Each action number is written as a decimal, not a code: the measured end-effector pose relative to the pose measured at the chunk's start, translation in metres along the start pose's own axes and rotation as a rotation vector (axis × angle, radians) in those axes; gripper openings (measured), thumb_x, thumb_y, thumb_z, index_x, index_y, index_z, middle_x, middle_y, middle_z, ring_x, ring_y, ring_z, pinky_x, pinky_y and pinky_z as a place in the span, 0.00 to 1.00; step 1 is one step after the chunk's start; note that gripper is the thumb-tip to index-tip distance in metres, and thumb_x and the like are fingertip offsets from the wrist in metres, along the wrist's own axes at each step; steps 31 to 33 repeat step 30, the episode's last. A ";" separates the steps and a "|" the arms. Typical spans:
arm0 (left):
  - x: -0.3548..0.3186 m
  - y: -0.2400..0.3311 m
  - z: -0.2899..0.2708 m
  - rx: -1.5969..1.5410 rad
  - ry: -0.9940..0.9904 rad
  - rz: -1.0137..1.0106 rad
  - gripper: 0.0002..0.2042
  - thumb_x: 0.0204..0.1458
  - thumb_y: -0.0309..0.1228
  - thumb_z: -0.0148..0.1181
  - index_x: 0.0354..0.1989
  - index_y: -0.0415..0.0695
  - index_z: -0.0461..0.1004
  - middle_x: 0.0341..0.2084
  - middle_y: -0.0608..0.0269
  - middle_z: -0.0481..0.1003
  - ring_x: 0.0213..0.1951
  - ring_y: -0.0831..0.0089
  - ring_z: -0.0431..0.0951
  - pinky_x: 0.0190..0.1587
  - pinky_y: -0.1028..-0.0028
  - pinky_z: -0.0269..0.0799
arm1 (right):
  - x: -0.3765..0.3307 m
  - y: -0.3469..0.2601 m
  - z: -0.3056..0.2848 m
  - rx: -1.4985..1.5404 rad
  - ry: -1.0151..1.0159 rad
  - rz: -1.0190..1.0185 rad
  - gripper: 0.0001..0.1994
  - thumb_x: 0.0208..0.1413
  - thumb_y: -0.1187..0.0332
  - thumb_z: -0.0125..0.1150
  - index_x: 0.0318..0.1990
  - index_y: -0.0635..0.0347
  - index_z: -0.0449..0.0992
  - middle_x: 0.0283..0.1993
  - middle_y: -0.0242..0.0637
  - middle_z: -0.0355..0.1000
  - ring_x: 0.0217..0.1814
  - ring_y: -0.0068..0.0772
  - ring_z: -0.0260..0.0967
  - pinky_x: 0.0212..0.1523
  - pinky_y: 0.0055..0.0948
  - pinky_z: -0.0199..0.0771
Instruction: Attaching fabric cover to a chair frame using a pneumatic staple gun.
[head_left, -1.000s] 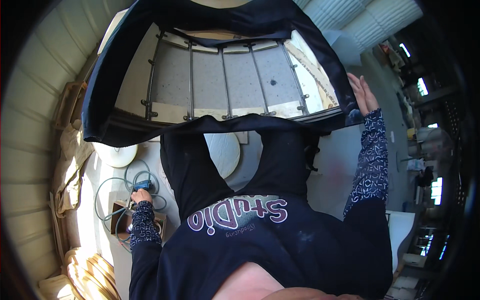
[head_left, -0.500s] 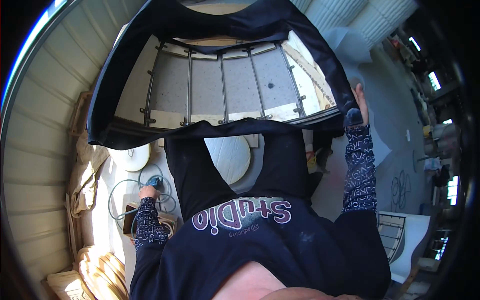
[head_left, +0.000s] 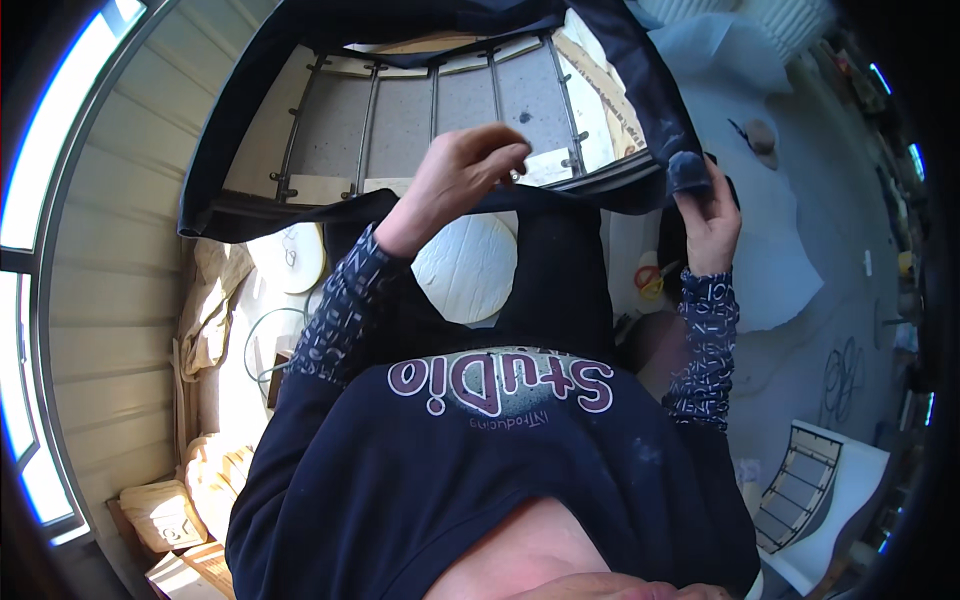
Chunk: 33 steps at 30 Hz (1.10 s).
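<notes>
In front of me stands a curved furniture frame with pale panels and several metal spring strips [head_left: 434, 110], its rim wrapped in dark fabric [head_left: 235, 125]. My right hand [head_left: 712, 222] grips the dark fabric at the frame's near right corner, thumb and fingers closed on its bunched end. Across the frame's near edge my left hand [head_left: 465, 170] hangs over the opening, fingers bent and drawn together. Whether anything small sits between those fingertips cannot be made out.
A round white pad [head_left: 466, 265] lies below the frame between my legs, another pale round pad [head_left: 290, 257] to the left. Scissors with red and yellow handles [head_left: 650, 278] are at the right. A second strip-backed frame [head_left: 800, 480] stands lower right; a green hose [head_left: 265, 345] curls at left.
My left hand has left the blue tool at the lower left and come up over the frame. My right hand has shifted from resting along the corner to gripping its fabric.
</notes>
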<state>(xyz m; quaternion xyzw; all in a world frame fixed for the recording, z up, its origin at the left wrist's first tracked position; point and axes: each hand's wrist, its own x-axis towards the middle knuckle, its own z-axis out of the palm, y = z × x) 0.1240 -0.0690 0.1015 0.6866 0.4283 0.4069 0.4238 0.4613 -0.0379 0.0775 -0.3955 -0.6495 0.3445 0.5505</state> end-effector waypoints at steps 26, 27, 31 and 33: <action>0.078 0.038 0.064 0.511 0.029 0.151 0.36 0.46 0.19 0.64 0.65 0.49 0.56 0.57 0.52 0.65 0.51 0.61 0.75 0.45 0.68 0.79 | 0.095 0.177 0.006 0.641 0.349 0.187 0.23 0.65 0.58 0.51 0.62 0.61 0.64 0.58 0.41 0.66 0.57 0.38 0.67 0.55 0.34 0.69; 0.082 0.059 0.084 0.645 -0.005 0.212 0.40 0.44 0.18 0.62 0.68 0.51 0.53 0.61 0.50 0.59 0.57 0.55 0.71 0.52 0.62 0.75 | 0.096 0.235 0.019 0.643 0.311 0.189 0.27 0.64 0.56 0.53 0.65 0.60 0.60 0.64 0.43 0.63 0.64 0.44 0.63 0.60 0.39 0.67; 0.094 0.067 0.112 0.859 -0.044 0.501 0.44 0.42 0.17 0.64 0.70 0.53 0.51 0.65 0.49 0.56 0.62 0.47 0.65 0.60 0.59 0.70 | 0.132 0.281 0.074 0.911 0.267 0.557 0.35 0.60 0.48 0.57 0.69 0.54 0.54 0.70 0.45 0.57 0.69 0.49 0.57 0.71 0.52 0.50; 0.094 0.067 0.112 0.859 -0.044 0.501 0.44 0.42 0.17 0.64 0.70 0.53 0.51 0.65 0.49 0.56 0.62 0.47 0.65 0.60 0.59 0.70 | 0.132 0.281 0.074 0.911 0.267 0.557 0.35 0.60 0.48 0.57 0.69 0.54 0.54 0.70 0.45 0.57 0.69 0.49 0.57 0.71 0.52 0.50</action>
